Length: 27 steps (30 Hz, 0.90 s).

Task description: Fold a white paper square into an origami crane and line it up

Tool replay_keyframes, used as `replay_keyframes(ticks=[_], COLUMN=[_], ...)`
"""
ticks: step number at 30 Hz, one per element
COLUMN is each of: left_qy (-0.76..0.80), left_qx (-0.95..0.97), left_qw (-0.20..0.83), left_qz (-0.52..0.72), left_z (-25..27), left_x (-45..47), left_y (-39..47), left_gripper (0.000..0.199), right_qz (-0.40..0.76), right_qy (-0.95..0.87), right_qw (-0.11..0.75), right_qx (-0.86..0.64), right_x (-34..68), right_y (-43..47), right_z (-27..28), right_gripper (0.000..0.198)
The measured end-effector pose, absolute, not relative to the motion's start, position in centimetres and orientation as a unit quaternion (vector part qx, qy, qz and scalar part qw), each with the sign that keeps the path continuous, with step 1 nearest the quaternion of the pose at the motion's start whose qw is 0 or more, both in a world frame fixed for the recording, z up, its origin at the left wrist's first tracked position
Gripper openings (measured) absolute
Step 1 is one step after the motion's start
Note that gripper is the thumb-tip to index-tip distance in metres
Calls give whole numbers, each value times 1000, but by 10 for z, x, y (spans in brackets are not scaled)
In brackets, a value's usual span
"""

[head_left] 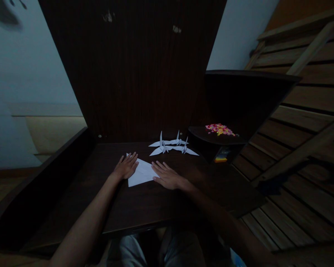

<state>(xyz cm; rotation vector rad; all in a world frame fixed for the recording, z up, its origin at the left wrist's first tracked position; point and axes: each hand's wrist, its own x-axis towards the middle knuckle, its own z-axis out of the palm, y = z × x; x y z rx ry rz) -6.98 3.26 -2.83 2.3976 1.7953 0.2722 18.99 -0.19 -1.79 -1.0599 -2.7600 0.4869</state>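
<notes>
A folded sheet of white paper (pixel 142 172), roughly triangular, lies flat on the dark wooden desk (pixel 139 207). My left hand (pixel 126 166) rests open on its left edge, fingers stretched toward the far corner. Over the paper's right tip my right hand (pixel 167 175) lies flat, fingers extended and pointing left. Parts of the paper's left edge and right tip are hidden under the hands. Just beyond, several white origami cranes (pixel 163 148) stand grouped with wings spread.
A raised side panel (pixel 44 178) bounds the desk on the left, and a tall dark back panel (pixel 133 74) rises behind. At right, a small corner shelf (pixel 203 138) carries a heap of pink and yellow pieces (pixel 219 129). A slatted wooden structure (pixel 308 111) stands farther right.
</notes>
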Motion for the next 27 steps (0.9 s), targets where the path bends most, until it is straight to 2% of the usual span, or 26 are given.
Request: replay_keyframes(ticks=[4,7,14,17,20,25,27], left_qy=[614,609,608,604,601,601,601], left_qx=[781,783,785,788,790,790,789], left_qw=[68,68,52,46,43,42,38], left_qz=[91,107,103,112,113,111,119], left_z=[-29,-31,-34,-34,-35,-36,-35], left_x=[-75,-77,-77,-77,-78,-77,-76], left_y=[36,38,39,38,38,39,39], left_gripper=[60,60,61,62,70,80,83], right_qz=[177,188,173,169,200,220,226], right_qy=[-915,-905,-882,-875,-863,-821,-806], right_qw=[70,99,192,220,240,229,230], right_qx=[-356,-369,-393,-396,-397,-475,-497], right_x=[199,199,173,159,146,129,126], right_y=[-7,-8,9,22,33,41,41], right_z=[-17,-12,0,-3,-8,-12,-12], right_gripper=[65,61,29,24,29,58,59])
